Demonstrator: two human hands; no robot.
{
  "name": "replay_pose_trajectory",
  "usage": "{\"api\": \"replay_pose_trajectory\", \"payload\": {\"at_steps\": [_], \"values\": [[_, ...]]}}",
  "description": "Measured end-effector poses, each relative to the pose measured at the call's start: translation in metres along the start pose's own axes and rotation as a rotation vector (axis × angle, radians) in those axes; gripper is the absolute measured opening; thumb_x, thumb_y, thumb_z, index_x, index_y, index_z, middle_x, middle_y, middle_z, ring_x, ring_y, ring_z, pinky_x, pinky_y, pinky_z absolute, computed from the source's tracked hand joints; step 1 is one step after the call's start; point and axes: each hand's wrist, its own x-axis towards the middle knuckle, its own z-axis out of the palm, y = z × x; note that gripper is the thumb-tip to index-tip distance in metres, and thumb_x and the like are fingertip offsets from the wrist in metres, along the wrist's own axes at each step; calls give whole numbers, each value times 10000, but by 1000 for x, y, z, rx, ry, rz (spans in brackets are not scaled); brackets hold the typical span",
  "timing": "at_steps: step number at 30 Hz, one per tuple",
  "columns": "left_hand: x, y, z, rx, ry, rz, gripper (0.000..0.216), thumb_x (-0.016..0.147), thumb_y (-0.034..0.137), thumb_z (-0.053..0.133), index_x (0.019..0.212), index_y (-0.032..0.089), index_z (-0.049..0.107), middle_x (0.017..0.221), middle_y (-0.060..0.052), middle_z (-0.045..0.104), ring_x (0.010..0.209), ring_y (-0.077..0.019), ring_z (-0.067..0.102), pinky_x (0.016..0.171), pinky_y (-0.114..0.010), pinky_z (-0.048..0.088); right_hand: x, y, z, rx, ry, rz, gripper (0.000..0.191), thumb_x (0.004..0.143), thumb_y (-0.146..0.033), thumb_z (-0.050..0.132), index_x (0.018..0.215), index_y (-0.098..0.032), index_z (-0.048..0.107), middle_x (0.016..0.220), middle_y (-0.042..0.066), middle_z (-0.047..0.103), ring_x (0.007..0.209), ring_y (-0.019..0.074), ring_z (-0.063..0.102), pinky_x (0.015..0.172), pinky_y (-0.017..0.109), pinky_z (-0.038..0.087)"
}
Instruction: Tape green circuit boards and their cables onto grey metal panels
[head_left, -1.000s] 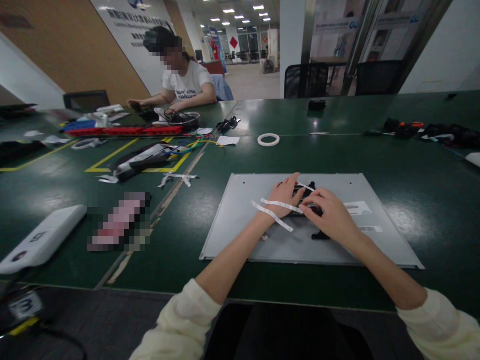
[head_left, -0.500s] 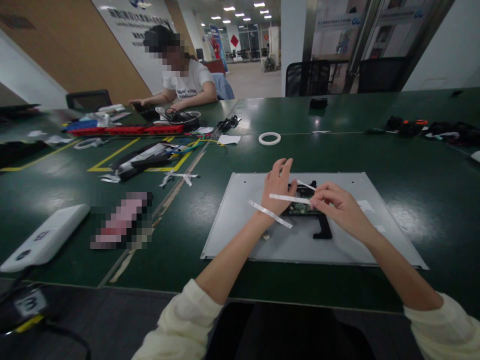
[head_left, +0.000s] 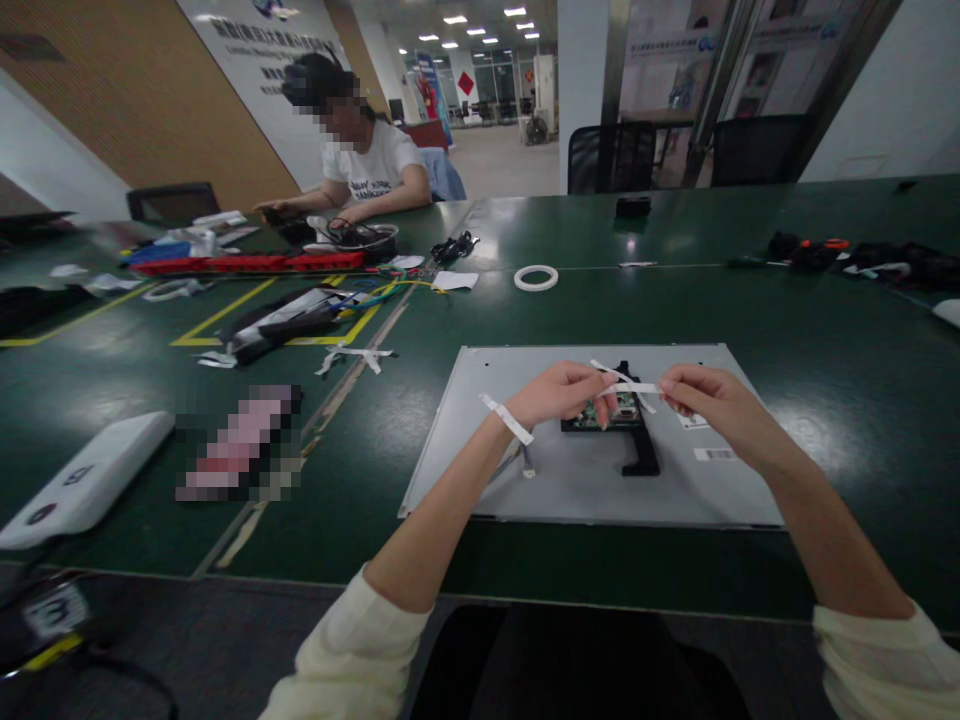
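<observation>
A grey metal panel (head_left: 570, 480) lies flat on the green table in front of me, with a small black circuit-board part (head_left: 628, 420) on it. My left hand (head_left: 559, 392) and my right hand (head_left: 701, 398) hover just above that part, each pinching one end of a short white tape strip (head_left: 634, 388) stretched between them. Another white strip (head_left: 508, 420) sticks to my left wrist, and a third crosses near my left fingers.
A white tape roll (head_left: 535, 278) lies beyond the panel. At the far left a seated person (head_left: 367, 160) works among cables, red bars (head_left: 247, 263) and tape scraps. A white device (head_left: 82, 478) sits at the near left. Black tools (head_left: 847, 258) lie at far right.
My hands rose off the black part and drew apart, pulling one tape strip off my left hand and stretching it taut between them. My left hand turned palm down.
</observation>
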Motion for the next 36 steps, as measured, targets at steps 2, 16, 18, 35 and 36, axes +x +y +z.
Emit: {"api": "replay_pose_trajectory", "payload": {"at_steps": [2,16,18,35,36], "values": [[-1,0,4,29,-56,-14,325,853,391,493,718,122,616,564,1,585,396,-25,310,402,-174,203,-1,6,-4,-103,-10,35,340,820,-487,503,714,-174,579,601,-24,472,577,97,421,551,224,303],[4,-14,35,153,-180,-283,332,877,312,423,667,115,589,563,-33,639,320,-51,394,384,-194,304,-35,38,8,-518,9,45,298,895,-386,398,700,-185,501,682,-6,548,663,132,501,600,242,313],[4,-15,38,176,-161,-324,338,884,297,395,659,117,574,552,-30,633,314,-55,395,378,-196,309,-37,40,12,-559,57,45,292,893,-375,395,688,-186,482,672,-2,540,649,135,494,591,246,301],[-2,-16,49,609,-50,-234,360,843,303,403,555,163,566,463,-1,547,367,-100,454,443,-222,375,-38,39,25,-809,127,69,360,869,-467,451,637,-194,475,619,-6,513,578,134,444,548,250,231],[-2,-17,49,659,-25,-214,339,832,300,424,568,164,588,487,-10,564,413,-112,485,475,-227,388,-38,39,26,-832,124,71,356,871,-464,450,640,-195,478,631,-5,519,589,138,449,546,251,225]]}}
